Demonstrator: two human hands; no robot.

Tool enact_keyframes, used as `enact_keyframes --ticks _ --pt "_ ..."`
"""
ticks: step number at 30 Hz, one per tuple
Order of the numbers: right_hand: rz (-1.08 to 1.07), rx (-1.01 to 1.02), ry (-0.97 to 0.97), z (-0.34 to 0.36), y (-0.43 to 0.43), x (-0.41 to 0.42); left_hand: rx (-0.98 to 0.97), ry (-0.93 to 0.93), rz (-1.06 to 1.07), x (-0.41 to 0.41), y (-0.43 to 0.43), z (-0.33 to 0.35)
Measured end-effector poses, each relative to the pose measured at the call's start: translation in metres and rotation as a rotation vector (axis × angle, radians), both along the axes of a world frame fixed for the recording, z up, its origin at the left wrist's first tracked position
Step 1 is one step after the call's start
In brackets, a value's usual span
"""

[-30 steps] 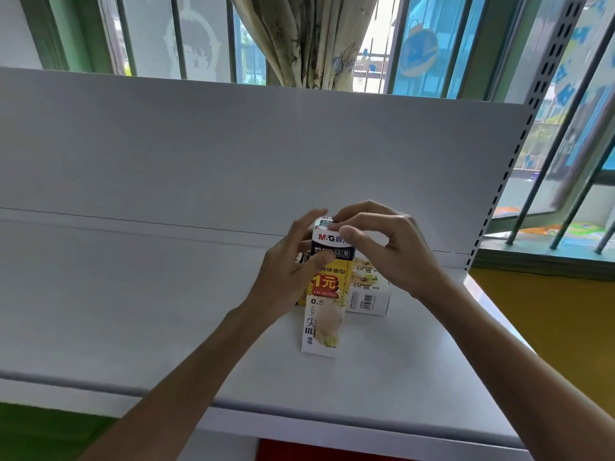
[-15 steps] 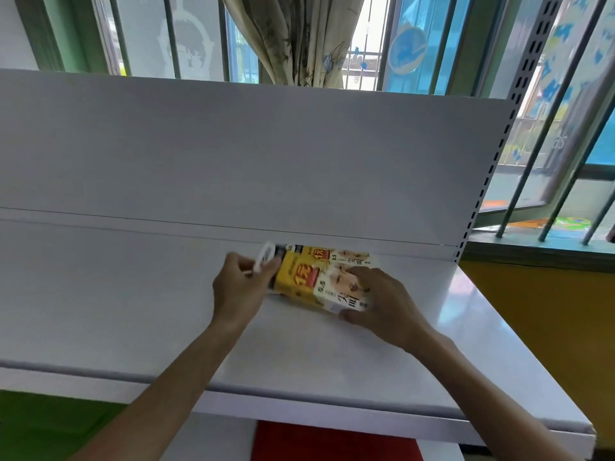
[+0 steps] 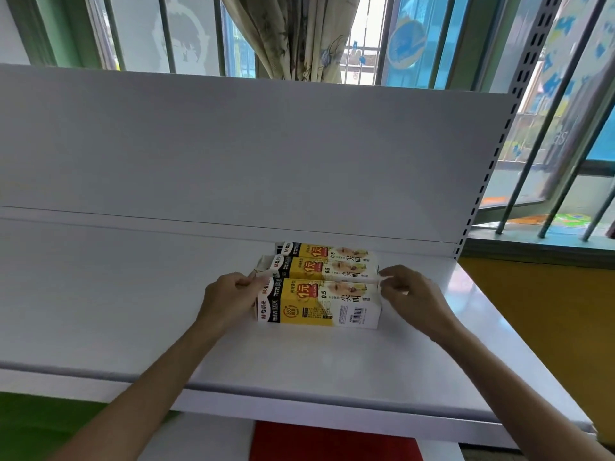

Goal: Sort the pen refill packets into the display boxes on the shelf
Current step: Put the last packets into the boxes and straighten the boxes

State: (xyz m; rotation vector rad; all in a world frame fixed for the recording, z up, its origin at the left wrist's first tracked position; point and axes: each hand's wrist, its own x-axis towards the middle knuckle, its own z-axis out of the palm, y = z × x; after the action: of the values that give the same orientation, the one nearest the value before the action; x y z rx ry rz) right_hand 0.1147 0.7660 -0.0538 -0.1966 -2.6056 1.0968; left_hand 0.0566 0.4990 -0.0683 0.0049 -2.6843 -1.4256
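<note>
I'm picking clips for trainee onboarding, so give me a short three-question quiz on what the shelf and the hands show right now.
1. True or false: the yellow-and-white boxes stand upright on the shelf.
2. How many such boxes are on the shelf? A) two B) three C) five
3. Which box do the left hand and the right hand hold, one at each end?
Key: 1 false, they lie on their sides, side by side near the back panel; 2 B; 3 the front box.
</note>
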Motion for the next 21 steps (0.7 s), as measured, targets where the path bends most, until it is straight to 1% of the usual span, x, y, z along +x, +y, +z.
enact_keyframes --ticks 2,3,6,7,9,11,13,15,16,18,21 --pt "-0.048 0.051 0.058 0.006 0.006 -0.014 0.076 -0.042 0.037 -0.009 -0.004 -0.001" --pt "-0.034 0.084 0.031 0.009 0.006 -0.022 0.104 -0.053 0.031 -0.012 -0.003 -0.002" --pt "0.046 0.181 -0.157 0.016 -0.002 -0.044 0.124 -0.081 -0.056 -0.018 0.002 -0.001" --pt "0.053 0.188 -0.199 0.018 -0.004 -0.05 0.12 -0.087 -0.069 -0.02 0.003 -0.001" --pt "0.057 0.122 -0.249 0.022 -0.006 -0.056 0.145 -0.1 -0.056 -0.025 0.005 0.0" --pt "0.065 0.08 -0.274 0.024 -0.009 -0.06 0.217 -0.139 -0.042 -0.031 0.008 -0.001" --pt "0.08 0.092 -0.307 0.026 -0.012 -0.063 0.299 -0.189 -0.033 -0.036 0.011 -0.002" --pt "0.097 0.157 -0.321 0.028 -0.015 -0.064 0.357 -0.213 -0.028 -0.041 0.014 0.0" --pt "0.099 0.195 -0.3 0.028 -0.016 -0.065 0.382 -0.214 -0.029 -0.042 0.015 0.001" --pt "0.094 0.229 -0.197 0.028 -0.018 -0.062 0.427 -0.191 -0.035 -0.043 0.014 0.007" --pt "0.104 0.261 0.085 0.03 -0.026 -0.057 0.472 -0.028 -0.003 -0.042 0.005 0.02"
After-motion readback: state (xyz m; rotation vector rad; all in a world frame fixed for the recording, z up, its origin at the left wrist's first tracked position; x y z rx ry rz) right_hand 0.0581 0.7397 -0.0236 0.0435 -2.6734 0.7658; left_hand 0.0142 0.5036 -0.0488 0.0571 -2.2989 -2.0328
